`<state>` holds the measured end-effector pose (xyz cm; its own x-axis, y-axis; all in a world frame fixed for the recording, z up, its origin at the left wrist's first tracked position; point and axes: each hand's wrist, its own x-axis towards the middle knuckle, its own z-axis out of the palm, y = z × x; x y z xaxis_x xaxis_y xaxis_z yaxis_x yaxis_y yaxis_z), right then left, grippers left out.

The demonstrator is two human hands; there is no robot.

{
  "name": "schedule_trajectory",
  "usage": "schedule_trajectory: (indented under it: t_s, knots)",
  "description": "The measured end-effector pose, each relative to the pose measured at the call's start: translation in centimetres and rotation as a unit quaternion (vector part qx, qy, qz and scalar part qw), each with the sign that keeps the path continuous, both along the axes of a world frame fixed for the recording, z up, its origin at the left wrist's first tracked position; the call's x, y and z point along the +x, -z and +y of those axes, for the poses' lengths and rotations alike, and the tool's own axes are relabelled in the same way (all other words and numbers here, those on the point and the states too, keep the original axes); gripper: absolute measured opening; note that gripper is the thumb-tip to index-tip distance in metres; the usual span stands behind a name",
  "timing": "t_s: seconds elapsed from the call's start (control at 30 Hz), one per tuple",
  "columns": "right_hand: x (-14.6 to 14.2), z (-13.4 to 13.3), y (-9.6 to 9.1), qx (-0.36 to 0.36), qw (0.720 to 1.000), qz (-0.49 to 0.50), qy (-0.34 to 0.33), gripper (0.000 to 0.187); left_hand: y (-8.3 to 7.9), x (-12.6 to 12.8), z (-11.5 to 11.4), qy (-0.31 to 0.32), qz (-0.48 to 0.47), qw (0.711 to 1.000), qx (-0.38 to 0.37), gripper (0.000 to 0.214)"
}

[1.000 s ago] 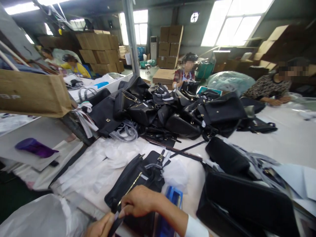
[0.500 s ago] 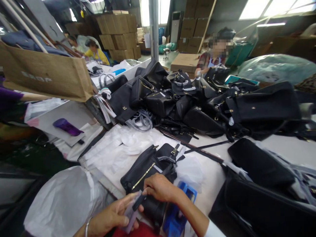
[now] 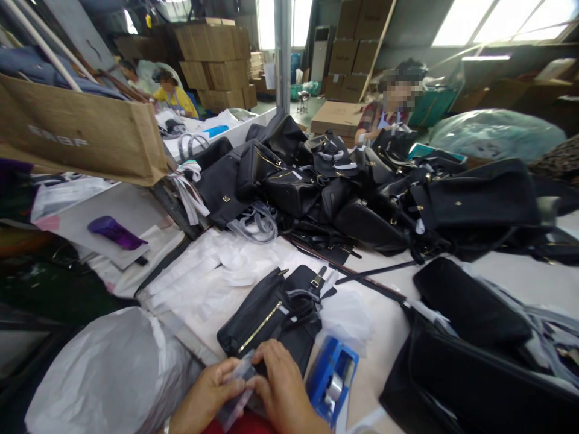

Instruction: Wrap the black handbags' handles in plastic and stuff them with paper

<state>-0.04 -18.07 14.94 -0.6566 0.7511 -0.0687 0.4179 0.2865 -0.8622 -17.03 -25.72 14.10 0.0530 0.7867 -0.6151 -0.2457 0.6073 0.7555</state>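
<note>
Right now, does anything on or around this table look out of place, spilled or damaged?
I can make out no spill or damage. The far black bags lie heaped in a jumble, and a purple object lies askew on the gray board at left, looking odd because it sits apart from them.

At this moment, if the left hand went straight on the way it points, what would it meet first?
Probably the right hand, just ahead of the left hand, beyond the clear plastic it holds; exact depth is unclear.
</note>
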Motion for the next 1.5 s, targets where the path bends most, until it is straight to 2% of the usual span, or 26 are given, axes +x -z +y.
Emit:
schedule_trajectory:
  t_s: [0.07,0.13,0.27,0.37,0.5,0.6,0.73,0.87,1.07,1.23,1.4,1.43,1.5]
  knots:
    - [0.0,-0.1,0.3,-0.003,1.0,-0.009,0.024,0.031,0.0,0.0,-0.2,-0.004,0.004,1.0,-0.002,0.039]
    - [0.2,0.0,0.1,0.002,0.999,-0.032,0.03,0.026,-0.2,0.1,-0.3,-0.016,0.006,1.0,0.0,0.038]
    - [0.4,0.1,-0.3,0.002,0.998,-0.063,-0.002,0.012,-0.5,0.4,-0.7,-0.033,0.007,0.999,0.01,0.034]
    - [0.4,-0.1,-0.2,-0.007,0.998,-0.047,-0.035,0.01,-0.4,0.6,-1.1,-0.035,0.017,0.999,0.007,0.034]
    - [0.5,-0.6,0.0,-0.046,0.998,-0.018,-0.03,0.015,-0.5,0.9,-1.4,-0.051,0.049,0.997,0.008,0.037]
    - [0.7,-0.6,0.0,-0.059,0.998,-0.023,-0.028,0.01,-0.6,1.1,-1.6,-0.038,0.061,0.997,0.018,0.037]
    - [1.2,-0.2,-0.2,-0.047,0.998,-0.024,-0.021,0.007,-0.5,1.2,-2.0,-0.011,0.021,0.999,0.028,0.04]
    - [1.6,0.1,-0.7,-0.036,0.999,-0.018,-0.002,0.006,-0.7,1.2,-2.2,-0.01,-0.01,0.999,0.042,0.039]
    - [1.8,0.2,-0.8,-0.052,0.998,-0.025,0.029,0.006,-1.5,1.1,-2.1,-0.007,0.004,0.999,0.045,0.033]
    - [2.0,0.5,-0.5,-0.029,0.998,-0.035,0.043,0.006,-0.7,1.2,-2.7,-0.012,0.022,1.0,0.019,0.034]
    - [2.3,0.8,-0.4,-0.027,0.999,-0.021,0.007,0.004,0.2,1.2,-3.2,0.001,0.073,0.997,0.016,0.036]
    - [2.3,1.0,-0.4,-0.025,1.0,-0.013,0.005,0.005,0.1,1.2,-3.1,0.003,0.082,0.996,0.021,0.036]
    - [2.3,1.5,-0.4,-0.009,1.0,-0.006,0.0,0.024,-0.3,1.1,-2.9,0.014,0.105,0.994,0.035,0.037]
